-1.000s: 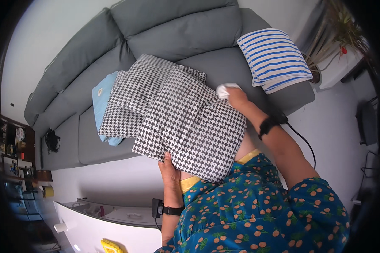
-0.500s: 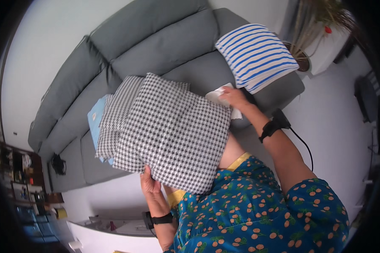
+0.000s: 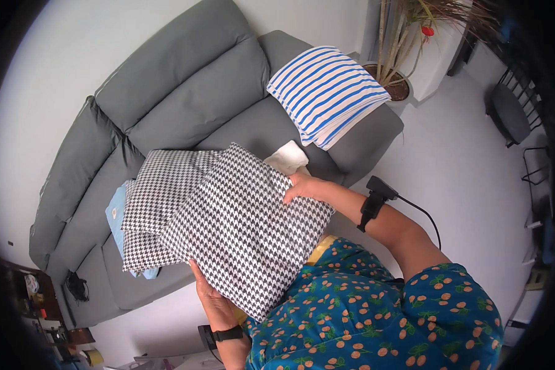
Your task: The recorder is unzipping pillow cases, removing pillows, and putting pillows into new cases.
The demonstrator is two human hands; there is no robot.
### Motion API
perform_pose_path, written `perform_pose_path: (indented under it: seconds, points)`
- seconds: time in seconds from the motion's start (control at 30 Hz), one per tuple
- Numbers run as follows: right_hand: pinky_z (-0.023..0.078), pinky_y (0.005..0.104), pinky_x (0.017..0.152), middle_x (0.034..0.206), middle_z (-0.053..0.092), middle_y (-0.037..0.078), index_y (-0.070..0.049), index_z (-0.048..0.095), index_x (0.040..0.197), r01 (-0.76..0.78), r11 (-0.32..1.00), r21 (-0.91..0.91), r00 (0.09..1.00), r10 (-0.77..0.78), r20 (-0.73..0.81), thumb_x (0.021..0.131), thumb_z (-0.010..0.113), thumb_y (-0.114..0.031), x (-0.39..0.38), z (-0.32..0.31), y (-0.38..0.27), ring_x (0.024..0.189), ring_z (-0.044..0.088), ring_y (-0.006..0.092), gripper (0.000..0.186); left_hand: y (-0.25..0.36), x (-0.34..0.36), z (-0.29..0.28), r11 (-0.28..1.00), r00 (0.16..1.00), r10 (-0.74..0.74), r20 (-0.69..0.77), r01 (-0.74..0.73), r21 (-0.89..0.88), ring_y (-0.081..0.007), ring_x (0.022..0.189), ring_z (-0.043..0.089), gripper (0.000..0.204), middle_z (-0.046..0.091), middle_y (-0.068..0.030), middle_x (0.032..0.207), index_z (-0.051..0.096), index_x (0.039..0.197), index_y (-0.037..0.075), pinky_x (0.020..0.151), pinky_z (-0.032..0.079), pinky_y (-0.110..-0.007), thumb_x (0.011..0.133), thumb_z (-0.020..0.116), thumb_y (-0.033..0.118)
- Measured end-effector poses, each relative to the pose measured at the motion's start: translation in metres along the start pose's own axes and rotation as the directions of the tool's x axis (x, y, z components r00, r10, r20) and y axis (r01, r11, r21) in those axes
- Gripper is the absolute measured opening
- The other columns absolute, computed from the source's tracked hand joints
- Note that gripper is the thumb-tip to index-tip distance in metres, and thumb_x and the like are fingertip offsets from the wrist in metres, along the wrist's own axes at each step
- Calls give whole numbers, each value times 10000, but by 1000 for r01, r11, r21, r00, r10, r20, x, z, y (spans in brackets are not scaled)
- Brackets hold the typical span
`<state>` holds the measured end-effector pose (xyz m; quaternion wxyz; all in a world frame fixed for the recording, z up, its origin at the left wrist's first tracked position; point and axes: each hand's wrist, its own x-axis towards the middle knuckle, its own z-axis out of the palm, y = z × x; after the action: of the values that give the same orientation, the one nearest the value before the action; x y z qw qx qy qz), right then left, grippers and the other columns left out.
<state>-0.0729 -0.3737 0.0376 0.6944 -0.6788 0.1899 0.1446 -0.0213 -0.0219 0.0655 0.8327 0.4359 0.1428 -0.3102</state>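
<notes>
A black-and-white houndstooth cushion (image 3: pixel 243 231) lies over my lap, tilted toward the sofa. My left hand (image 3: pixel 209 290) grips its lower left edge. My right hand (image 3: pixel 297 188) holds its upper right edge, thumb on the fabric. Just beyond that hand, a crumpled white cloth (image 3: pixel 288 157) lies on the grey sofa seat. Further houndstooth cushions (image 3: pixel 161 174) are piled behind the held one, over a light blue piece (image 3: pixel 115 213) that is mostly hidden. Blue-and-white striped cushions or folded fabric (image 3: pixel 327 92) rest at the sofa's right end.
The grey sofa (image 3: pixel 172 80) curves along a white wall. A dark tangled object (image 3: pixel 78 285) sits on its left seat. A potted plant (image 3: pixel 393 86) stands beyond the right end, a dark chair (image 3: pixel 509 117) at far right. Dark shelving (image 3: pixel 40 293) lines the left edge.
My right hand has let go of the white cloth, which is left on the seat, and has moved onto the cushion's edge. The view has turned, shifting the sofa down and left.
</notes>
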Motion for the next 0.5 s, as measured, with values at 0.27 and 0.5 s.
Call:
perform_pose_path:
  seconds: [0.27,0.5]
  points:
    - [451,365,933,1153,585,147,37,437,1275,-139,928,346,990,119,78,671,754,-129,-29,1,12,1056,562,251,702,-32,-10,-20,1000,1000,-12,-2,12,-15,-371,926,627,638,597,-241,1097,440,1239,-84,836,535,-491,683,703,85]
    - [458,351,921,1154,592,154,61,491,1231,-116,904,412,991,81,103,674,726,-86,-46,10,11,995,594,247,622,-32,-4,-19,998,999,22,24,-24,61,-324,1000,603,723,525,-217,1216,309,1368,13,833,553,-417,770,690,152]
